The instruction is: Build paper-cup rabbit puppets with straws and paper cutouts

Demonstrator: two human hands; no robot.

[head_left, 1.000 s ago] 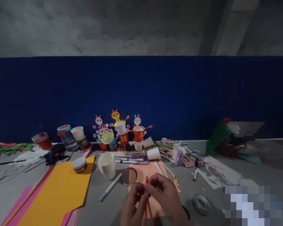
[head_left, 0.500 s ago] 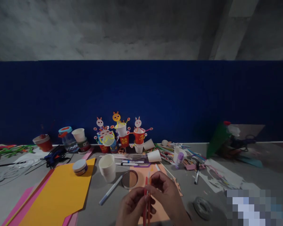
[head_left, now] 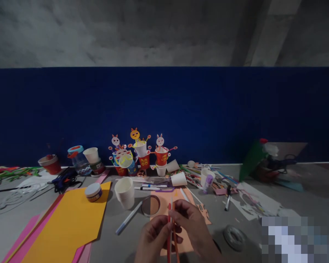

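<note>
Near the middle of the table's (head_left: pixel 105 250) near edge, the left hand (head_left: pixel 157 233) pinches a red strip (head_left: pixel 169 248) and the right hand (head_left: pixel 190 223) an orange strip (head_left: pixel 176 245), above peach paper (head_left: pixel 166 205). Decorated cups (head_left: pixel 144 162) stand along the far edge.

One red strip (head_left: pixel 169 248), one orange strip (head_left: pixel 176 250), one glue stick (head_left: pixel 208 183), one yellow sheet (head_left: pixel 68 223) and one blue-topped jar (head_left: pixel 80 164) show.

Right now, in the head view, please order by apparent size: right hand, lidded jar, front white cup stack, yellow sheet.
Yellow sheet
Right hand
Front white cup stack
Lidded jar
The hand's nearness may enlarge it.
</note>
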